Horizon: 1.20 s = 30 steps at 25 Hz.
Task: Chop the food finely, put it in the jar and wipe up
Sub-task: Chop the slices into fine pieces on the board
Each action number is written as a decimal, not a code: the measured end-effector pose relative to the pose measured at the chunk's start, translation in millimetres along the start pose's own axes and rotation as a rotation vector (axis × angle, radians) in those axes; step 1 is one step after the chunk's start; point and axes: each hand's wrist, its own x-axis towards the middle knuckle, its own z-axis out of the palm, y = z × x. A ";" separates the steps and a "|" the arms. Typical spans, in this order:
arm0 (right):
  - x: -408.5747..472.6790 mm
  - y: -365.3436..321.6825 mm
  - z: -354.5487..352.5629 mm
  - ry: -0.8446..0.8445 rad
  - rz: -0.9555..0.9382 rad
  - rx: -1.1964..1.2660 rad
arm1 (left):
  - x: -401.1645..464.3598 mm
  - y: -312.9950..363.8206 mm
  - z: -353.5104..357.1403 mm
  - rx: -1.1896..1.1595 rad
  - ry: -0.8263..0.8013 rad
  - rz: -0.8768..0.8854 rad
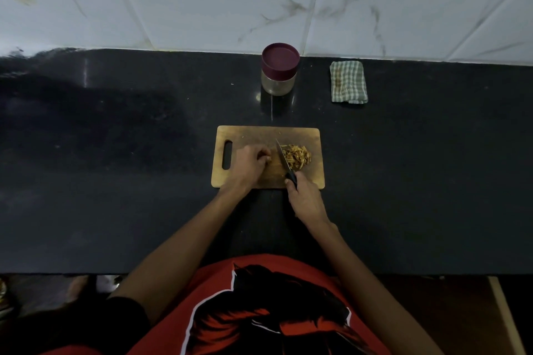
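Right hand (305, 199): gripping the black handle of the knife (284, 161), fingers curled round it, at the near edge of the board
Knife: its blade is pointing away from the right hand, lying along the left side of the food
Left hand (250, 164): resting on the board just left of the blade, fingers curled together; whether it is pinching a piece of food cannot be told
Chopped food (297, 156): lying as a small pile of thin brownish strips just right of the blade, ahead of the right hand
Chopping board (315, 179): wooden, lying flat on the bench (115, 181) under both hands, its handle slot beyond the left hand's outer side
Jar (279, 69): standing upright with its maroon lid on, well beyond both hands, near the wall
Cloth (348, 82): checked, lying folded beyond the right hand, to the right of the jar and apart from it
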 end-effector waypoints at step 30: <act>-2.8 -37.7 15.7 -0.056 -0.044 -0.234 | -2.2 0.1 2.8 -0.010 0.187 -0.123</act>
